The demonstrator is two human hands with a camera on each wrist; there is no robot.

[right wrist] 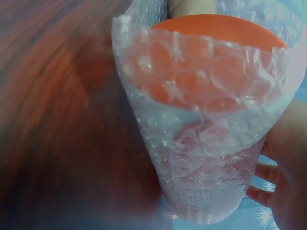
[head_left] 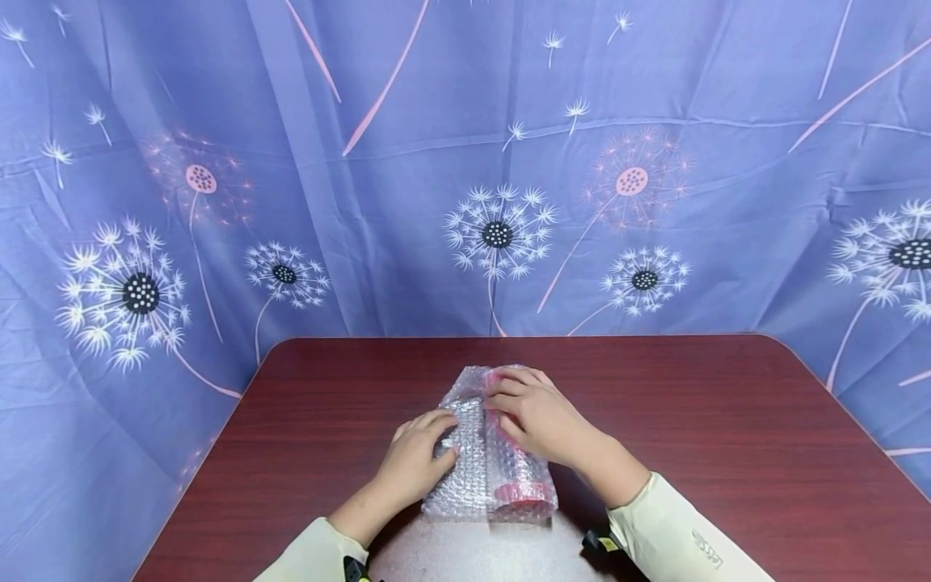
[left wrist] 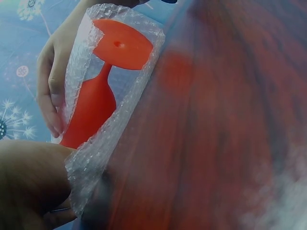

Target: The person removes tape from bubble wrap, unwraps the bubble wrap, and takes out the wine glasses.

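Note:
A red goblet (left wrist: 93,108) lies on its side in a sheet of clear bubble wrap (head_left: 460,485), its round foot toward the person. In the left wrist view, foot, stem and bowl show through the open end of the wrap. My right hand (head_left: 541,414) holds the wrapped goblet from above and the right, fingers bent over the bowl part. On the left, my left hand (head_left: 414,459) grips the loose side of the wrap between thumb and fingers. Close in the right wrist view, one layer of wrap covers part of the foot (right wrist: 220,26).
The bundle lies midway across a dark red wood-grain table (head_left: 327,404). Behind the table hangs a blue cloth (head_left: 407,162) printed with dandelions. A dark strap device (head_left: 600,543) sits at the right sleeve's cuff.

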